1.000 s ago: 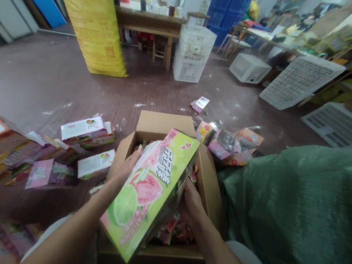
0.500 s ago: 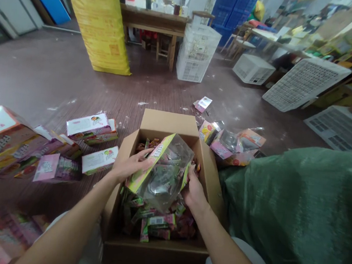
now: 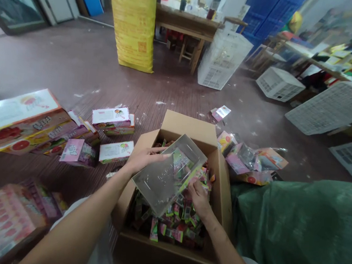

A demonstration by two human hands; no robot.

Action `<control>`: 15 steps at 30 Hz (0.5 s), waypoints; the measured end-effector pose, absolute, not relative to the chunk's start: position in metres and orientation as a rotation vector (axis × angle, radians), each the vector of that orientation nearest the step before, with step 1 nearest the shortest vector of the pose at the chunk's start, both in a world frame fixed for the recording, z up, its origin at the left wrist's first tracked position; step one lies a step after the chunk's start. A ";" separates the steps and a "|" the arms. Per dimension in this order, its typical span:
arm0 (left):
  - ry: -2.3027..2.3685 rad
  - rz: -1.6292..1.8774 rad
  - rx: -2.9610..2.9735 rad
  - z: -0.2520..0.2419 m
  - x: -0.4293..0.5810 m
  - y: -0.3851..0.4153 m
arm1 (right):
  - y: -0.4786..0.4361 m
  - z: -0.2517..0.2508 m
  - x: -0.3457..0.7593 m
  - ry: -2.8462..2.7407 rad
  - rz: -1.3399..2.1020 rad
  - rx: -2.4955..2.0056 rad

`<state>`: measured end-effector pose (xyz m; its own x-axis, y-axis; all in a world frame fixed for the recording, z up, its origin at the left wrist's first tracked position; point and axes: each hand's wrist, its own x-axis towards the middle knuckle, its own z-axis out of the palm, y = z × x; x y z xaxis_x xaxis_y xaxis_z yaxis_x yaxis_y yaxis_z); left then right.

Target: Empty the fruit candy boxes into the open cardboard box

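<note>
An open cardboard box (image 3: pixel 191 129) stands on the floor in front of me, filled with several small pink and green candy packets (image 3: pixel 180 227). Above it I hold a clear plastic package (image 3: pixel 167 174), turned so its transparent side faces up, with a few packets still showing inside. My left hand (image 3: pixel 144 159) grips its upper left edge. My right hand (image 3: pixel 198 193) is closed on its lower right edge, down among the packets.
Printed fruit-pattern cartons (image 3: pixel 25 121) and smaller boxes (image 3: pixel 112 118) lie on the floor at left. Emptied packages (image 3: pixel 250 161) lie right of the box. A green sack (image 3: pixel 302 233) fills the right. A yellow sack (image 3: pixel 133 21), a wooden table (image 3: pixel 185 24) and white crates (image 3: pixel 222 58) stand behind.
The package has been turned over from its printed green side to its clear side and lowered into the box, and packets have spilled out. My view has shifted left.
</note>
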<state>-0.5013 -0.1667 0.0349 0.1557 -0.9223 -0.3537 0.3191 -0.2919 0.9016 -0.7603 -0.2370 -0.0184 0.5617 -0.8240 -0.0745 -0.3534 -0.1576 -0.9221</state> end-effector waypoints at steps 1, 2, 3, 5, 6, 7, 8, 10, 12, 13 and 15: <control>-0.641 -1.426 1.311 0.035 -0.498 -0.165 | -0.238 -0.017 -0.761 0.934 -0.500 -1.882; -0.612 -1.439 1.323 0.036 -0.495 -0.163 | -0.238 -0.016 -0.760 0.863 -0.440 -2.014; -0.570 -1.442 1.338 0.036 -0.493 -0.162 | -0.239 -0.014 -0.759 0.781 -0.385 -2.139; -0.473 -1.436 1.349 0.035 -0.490 -0.160 | -0.238 -0.013 -0.753 0.645 -0.304 -2.334; -0.432 -1.436 1.339 0.035 -0.490 -0.159 | -0.236 -0.013 -0.749 0.617 -0.290 -2.393; -0.403 -1.444 1.318 0.034 -0.489 -0.158 | -0.235 -0.013 -0.744 0.628 -0.292 -2.429; -0.385 -1.453 1.293 0.034 -0.489 -0.157 | -0.233 -0.014 -0.737 0.671 -0.311 -2.451; -0.373 -1.471 1.242 0.034 -0.489 -0.155 | -0.230 -0.015 -0.724 0.797 -0.375 -2.480; -0.389 -1.494 1.190 0.035 -0.491 -0.153 | -0.229 -0.017 -0.711 0.916 -0.445 -2.514; -0.408 -1.517 1.170 0.035 -0.492 -0.152 | -0.230 -0.017 -0.705 0.970 -0.480 -2.526; -0.438 -1.567 1.146 0.035 -0.494 -0.151 | -0.235 -0.019 -0.695 1.062 -0.550 -2.537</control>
<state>-0.4941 -0.1506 0.0351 0.0593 -0.8974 -0.4372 0.5412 -0.3391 0.7695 -0.6948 -0.2347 -0.0190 0.6464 -0.7307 0.2197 -0.6012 -0.6650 -0.4431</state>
